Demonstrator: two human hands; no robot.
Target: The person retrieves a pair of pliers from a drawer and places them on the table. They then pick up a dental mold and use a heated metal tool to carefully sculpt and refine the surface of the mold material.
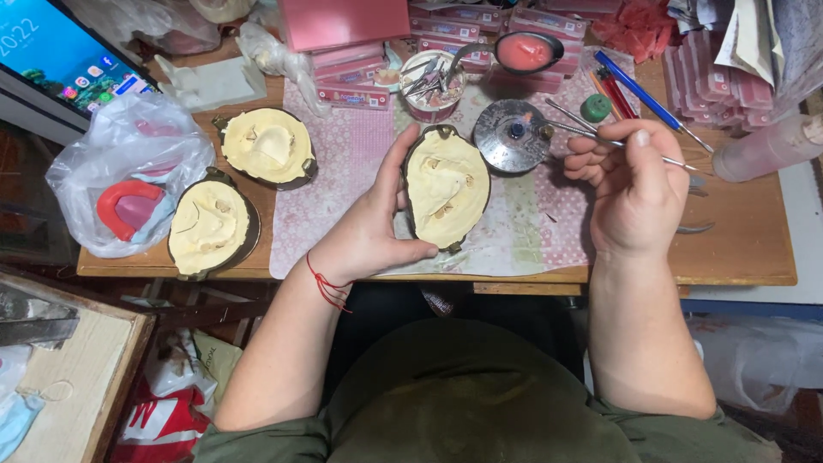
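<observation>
My left hand (369,227) grips an oval metal flask half filled with cream plaster (446,189), tilted up off the patterned mat (360,146). My right hand (630,184) pinches a thin metal tool (677,161) like a pen, its tip pointing left toward a round metal burner (513,135). The tool stays apart from the held flask.
Two more plaster-filled flask halves (267,146) (212,227) lie at the left. A plastic bag with a red horseshoe piece (129,201) sits at the far left. Pink boxes (351,73), a cup of tools (431,81), a bowl of pink wax (525,51) and pens (643,90) crowd the back.
</observation>
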